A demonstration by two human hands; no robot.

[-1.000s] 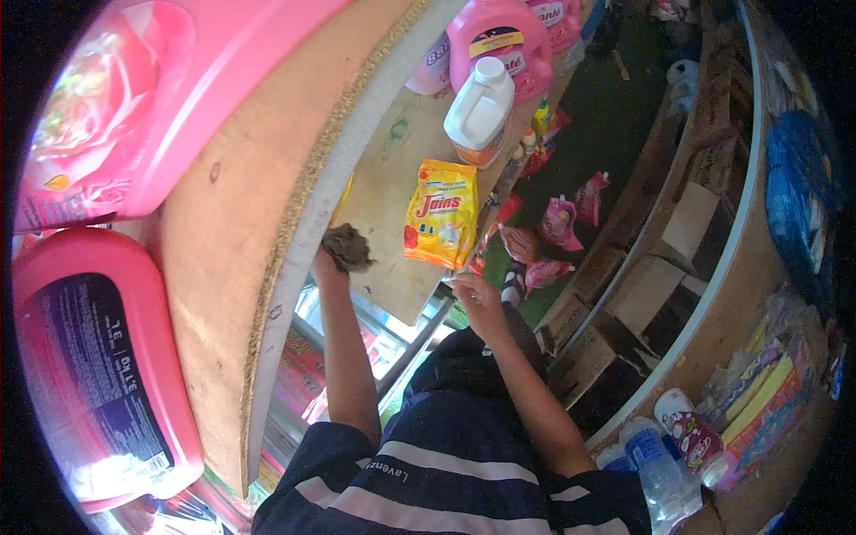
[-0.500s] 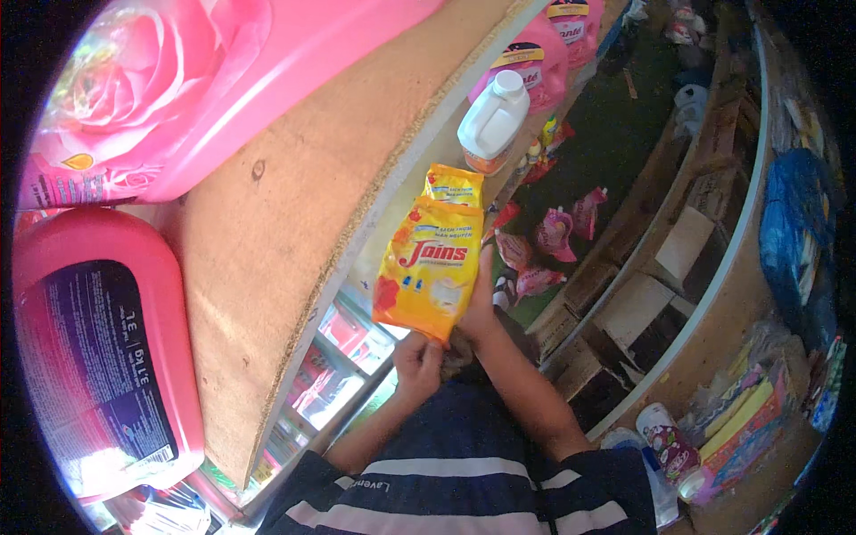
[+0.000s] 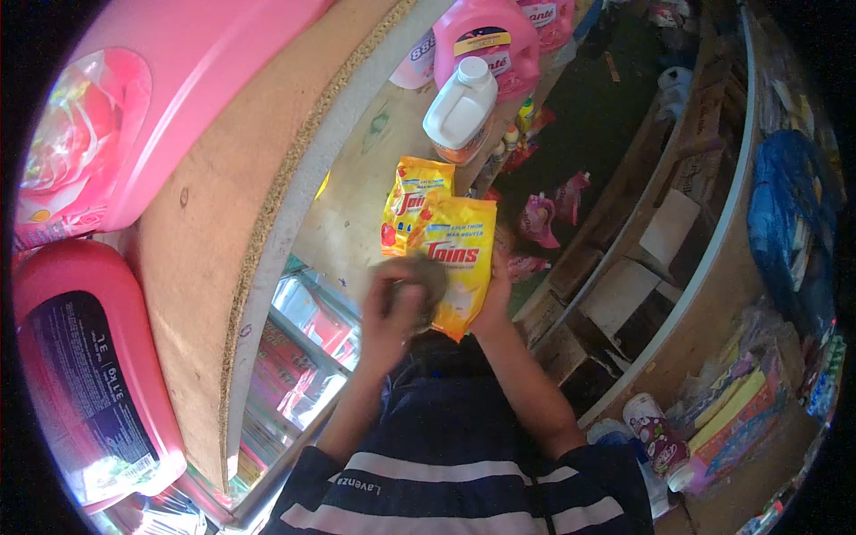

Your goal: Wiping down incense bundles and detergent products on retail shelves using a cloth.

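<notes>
One yellow packet (image 3: 469, 267) is being gripped by the right hand (image 3: 496, 301); the left hand (image 3: 390, 316), clutching a dark cloth (image 3: 431, 280), is apparently wiping; the next stroke is requiring steady support.

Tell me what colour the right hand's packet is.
The packet is mostly yellow with some red, clearest in the head view.
</notes>
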